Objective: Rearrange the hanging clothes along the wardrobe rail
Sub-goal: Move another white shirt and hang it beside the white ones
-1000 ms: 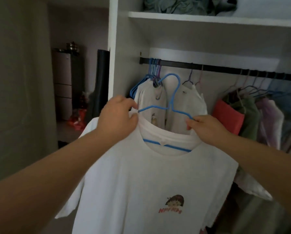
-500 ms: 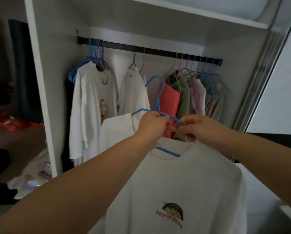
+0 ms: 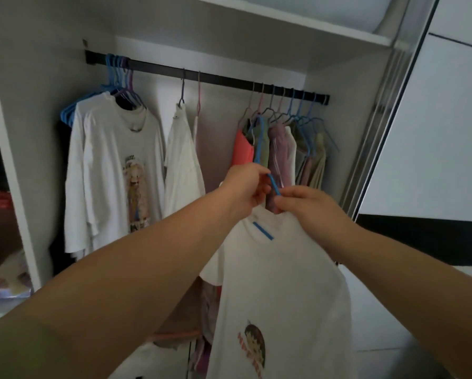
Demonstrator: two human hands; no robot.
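At the left end of the rail (image 3: 215,77) hang white tees (image 3: 114,170), then a pale garment (image 3: 182,160), then a gap. Both hands meet just before the coloured clothes (image 3: 284,143) bunched at the right. The left hand (image 3: 245,190) curls round the blue hanger (image 3: 260,143) at its neck; the right hand (image 3: 300,199) pinches the hanger's shoulder and the collar. The shirt (image 3: 281,285) droops below both hands, off the rail — light, limp, likely to slide off thin wire. Best held by the hanger's neck, not the cloth. Its hook rises above the hands, well below the rail.
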